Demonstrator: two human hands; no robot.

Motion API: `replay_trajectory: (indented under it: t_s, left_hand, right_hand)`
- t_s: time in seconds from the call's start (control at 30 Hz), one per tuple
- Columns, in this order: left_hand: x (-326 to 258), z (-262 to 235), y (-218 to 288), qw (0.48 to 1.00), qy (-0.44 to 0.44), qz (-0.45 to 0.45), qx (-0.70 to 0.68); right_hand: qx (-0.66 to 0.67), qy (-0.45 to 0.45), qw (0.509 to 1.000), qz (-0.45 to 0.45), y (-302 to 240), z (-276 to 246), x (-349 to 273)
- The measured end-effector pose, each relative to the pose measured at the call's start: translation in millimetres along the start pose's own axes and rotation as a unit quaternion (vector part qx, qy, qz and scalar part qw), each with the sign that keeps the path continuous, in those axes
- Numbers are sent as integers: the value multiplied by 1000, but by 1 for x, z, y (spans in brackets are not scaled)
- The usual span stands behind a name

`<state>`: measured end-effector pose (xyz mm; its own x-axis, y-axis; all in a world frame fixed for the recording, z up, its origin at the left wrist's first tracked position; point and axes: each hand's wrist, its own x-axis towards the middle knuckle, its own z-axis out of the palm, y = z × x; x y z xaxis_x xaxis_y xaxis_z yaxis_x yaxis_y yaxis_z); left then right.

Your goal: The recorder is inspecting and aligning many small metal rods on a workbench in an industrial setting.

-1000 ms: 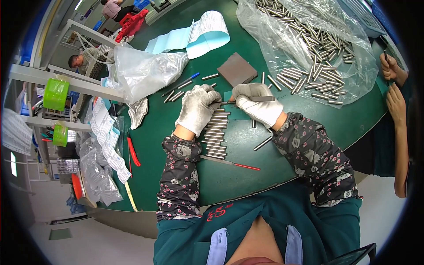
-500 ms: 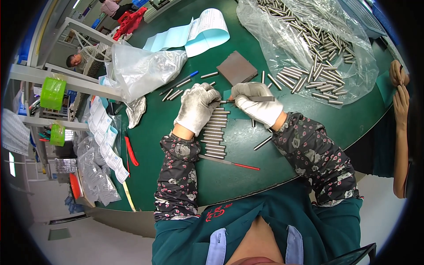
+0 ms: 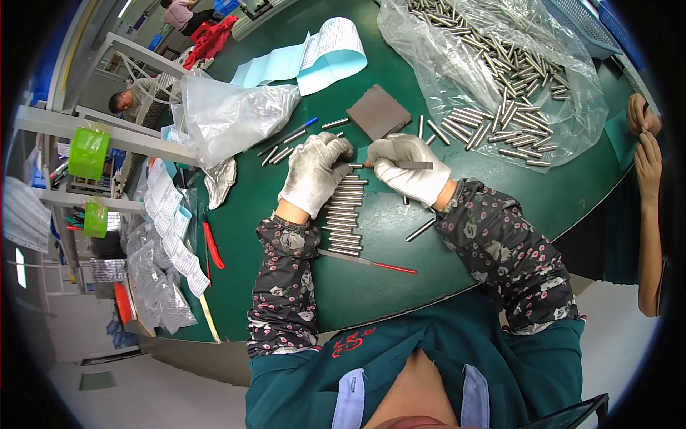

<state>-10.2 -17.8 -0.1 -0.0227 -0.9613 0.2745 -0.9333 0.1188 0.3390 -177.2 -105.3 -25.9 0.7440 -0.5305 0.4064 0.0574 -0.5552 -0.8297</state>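
Note:
Both of my hands wear whitish work gloves and meet over the green table. My left hand (image 3: 313, 176) is closed on a metal pin (image 3: 356, 166), whose end sticks out from its fingertips. Beside that end, my right hand (image 3: 413, 170) pinches a thin flat grey strip (image 3: 417, 165); the strip's working end is hidden by the fingers. A column of similar steel pins (image 3: 345, 216) lies side by side just below my left hand. Under it rests a slim file with a red handle (image 3: 393, 268). A square brown block (image 3: 379, 112) sits beyond my right hand.
An open plastic bag (image 3: 439, 82) spills many loose pins (image 3: 511, 132) at the far right. Leftward lie a clear bag (image 3: 239, 114), a blue pen (image 3: 289, 134), blue-white paper (image 3: 332, 57) and red-handled pliers (image 3: 212, 247). Another person's hands (image 3: 647, 146) are at the right edge.
My right hand and the grey strip have shifted slightly left, closer to my left hand. The whole view has moved a little; the grips look the same.

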Motion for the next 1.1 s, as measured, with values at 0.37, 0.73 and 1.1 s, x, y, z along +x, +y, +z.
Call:
replay_trajectory:
  t_s: [0.37, 0.73, 1.1]
  left_hand:
    - [0, 1, -1, 1000, 7, 25, 14]
    - [-1, 2, -2, 1000, 9, 9, 8]
    - [3, 2, -3, 1000, -7, 23, 7]
  right_hand:
    - [126, -40, 983, 126, -1, -3, 0]
    - [185, -8, 976, 112, -2, 0, -3]
    - [5, -12, 1000, 23, 0, -2, 3]
